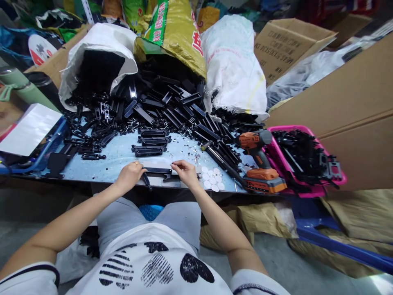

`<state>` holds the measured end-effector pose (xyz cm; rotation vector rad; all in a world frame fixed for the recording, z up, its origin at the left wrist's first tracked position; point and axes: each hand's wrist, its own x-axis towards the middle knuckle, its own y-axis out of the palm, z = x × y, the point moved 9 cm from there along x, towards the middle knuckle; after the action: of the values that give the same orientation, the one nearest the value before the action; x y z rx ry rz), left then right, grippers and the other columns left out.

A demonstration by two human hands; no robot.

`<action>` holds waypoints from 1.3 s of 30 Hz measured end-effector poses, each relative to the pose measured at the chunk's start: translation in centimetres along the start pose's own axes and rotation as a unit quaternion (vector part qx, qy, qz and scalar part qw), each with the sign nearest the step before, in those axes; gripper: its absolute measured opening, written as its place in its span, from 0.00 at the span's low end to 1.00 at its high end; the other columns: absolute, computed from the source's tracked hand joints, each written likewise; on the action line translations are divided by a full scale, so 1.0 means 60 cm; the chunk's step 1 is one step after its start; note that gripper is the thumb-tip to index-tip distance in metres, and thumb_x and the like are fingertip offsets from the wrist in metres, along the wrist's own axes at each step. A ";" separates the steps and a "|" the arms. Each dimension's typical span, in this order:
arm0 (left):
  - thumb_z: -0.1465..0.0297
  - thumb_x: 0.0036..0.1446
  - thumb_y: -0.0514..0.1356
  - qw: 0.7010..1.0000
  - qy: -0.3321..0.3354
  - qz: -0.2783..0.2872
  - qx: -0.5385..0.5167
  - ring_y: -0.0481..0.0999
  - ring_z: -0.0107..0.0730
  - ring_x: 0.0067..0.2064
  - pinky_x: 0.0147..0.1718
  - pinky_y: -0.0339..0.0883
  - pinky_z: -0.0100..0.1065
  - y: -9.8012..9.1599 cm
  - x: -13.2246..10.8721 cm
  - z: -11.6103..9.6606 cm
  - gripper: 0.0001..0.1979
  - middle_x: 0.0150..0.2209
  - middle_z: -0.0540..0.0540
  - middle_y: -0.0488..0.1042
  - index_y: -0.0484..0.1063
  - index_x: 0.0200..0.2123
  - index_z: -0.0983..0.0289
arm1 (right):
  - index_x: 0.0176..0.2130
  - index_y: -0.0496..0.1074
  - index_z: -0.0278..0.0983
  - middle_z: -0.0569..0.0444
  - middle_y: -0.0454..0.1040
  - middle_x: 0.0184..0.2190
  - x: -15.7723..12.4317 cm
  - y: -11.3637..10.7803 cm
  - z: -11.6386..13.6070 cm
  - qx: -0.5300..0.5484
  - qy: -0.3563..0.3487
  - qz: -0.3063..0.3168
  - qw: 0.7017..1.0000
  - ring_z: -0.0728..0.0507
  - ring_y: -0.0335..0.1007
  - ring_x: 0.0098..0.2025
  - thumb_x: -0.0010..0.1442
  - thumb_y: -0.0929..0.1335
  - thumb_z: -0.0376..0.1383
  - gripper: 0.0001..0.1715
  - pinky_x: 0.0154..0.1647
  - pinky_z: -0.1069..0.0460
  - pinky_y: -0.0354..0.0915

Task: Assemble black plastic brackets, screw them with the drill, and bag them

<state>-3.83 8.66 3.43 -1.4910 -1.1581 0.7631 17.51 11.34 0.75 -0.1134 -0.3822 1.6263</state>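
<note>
Evidently, one black bar (158,170) is being handled over the front of the table (82,172), and it is judged unfinished. Its left end is held in the closed fingers of the left hand (130,176); its right end is met by the right hand (186,173), though whether that grip is closed cannot be told. Just beyond, similar bars (150,143) are laid in rows, seemingly done or set ready. White discs (213,179) are spread beside the right hand. Farther out, much appears left: a large heap of loose black parts (172,102) is spilled before the sacks (235,65). Rightward, past the drill (260,164), a pink basket (311,191) is filled with black pieces (294,151), their stage unclear.
</note>
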 end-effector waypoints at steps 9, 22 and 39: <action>0.58 0.58 0.58 0.992 -0.050 -0.085 -0.074 0.74 0.38 0.37 0.37 0.65 0.34 -0.004 -0.013 0.011 0.18 0.39 0.59 0.73 0.69 0.44 0.66 | 0.37 0.75 0.40 0.51 0.78 0.37 -0.036 0.022 0.040 -0.222 -0.186 0.025 0.957 0.45 0.75 0.40 0.64 0.63 0.39 0.13 0.53 0.44 0.63; 0.56 0.58 0.52 0.966 -0.247 0.070 0.001 0.78 0.43 0.32 0.29 0.61 0.34 0.067 -0.083 -0.027 0.20 0.30 0.62 0.78 0.76 0.31 0.64 | 0.60 0.62 0.40 0.46 0.63 0.58 -0.040 0.169 0.102 -0.276 -0.318 0.202 0.884 0.41 0.62 0.56 0.65 0.59 0.46 0.26 0.54 0.45 0.61; 0.64 0.60 0.51 0.982 -0.184 0.043 -0.031 0.77 0.45 0.36 0.34 0.66 0.38 0.087 -0.056 -0.036 0.17 0.32 0.65 0.77 0.76 0.34 0.67 | 0.60 0.61 0.37 0.45 0.61 0.59 -0.042 0.166 0.088 -0.323 -0.311 0.224 0.865 0.40 0.61 0.54 0.67 0.56 0.46 0.28 0.55 0.42 0.60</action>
<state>-1.56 4.87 -1.46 -1.4976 -1.4076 1.1040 6.73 7.49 2.21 -0.1895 -1.4944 1.9057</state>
